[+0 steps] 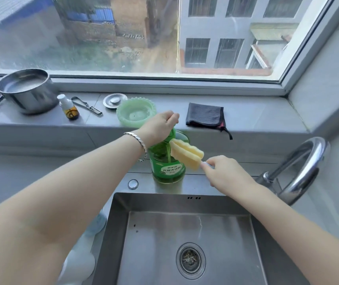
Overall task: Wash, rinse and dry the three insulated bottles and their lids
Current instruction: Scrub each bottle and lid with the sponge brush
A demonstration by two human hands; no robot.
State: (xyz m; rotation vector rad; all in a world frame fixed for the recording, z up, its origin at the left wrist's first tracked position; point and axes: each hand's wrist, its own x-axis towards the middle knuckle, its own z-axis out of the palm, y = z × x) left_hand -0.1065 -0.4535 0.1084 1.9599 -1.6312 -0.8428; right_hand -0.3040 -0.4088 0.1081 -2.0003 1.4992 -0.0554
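Note:
A green dish-soap bottle (168, 167) stands on the steel ledge behind the sink. My left hand (160, 125) presses down on its pump top. My right hand (224, 171) grips the handle of a yellow sponge brush (187, 154), whose sponge head is held right under the pump spout. Left of the sink, partly hidden beneath my left arm, stand a pale blue bottle (96, 223) and a white one (78, 264). A dark grey cloth (204, 115) lies folded on the window sill.
The steel sink (164, 243) holds only a drain strainer (190, 258). A curved faucet (302, 167) rises at the right. The sill carries a steel pot (27, 90), a small dropper bottle (68, 108), a peeler (86, 105), a metal sink plug (114, 100) and a green dish (136, 115).

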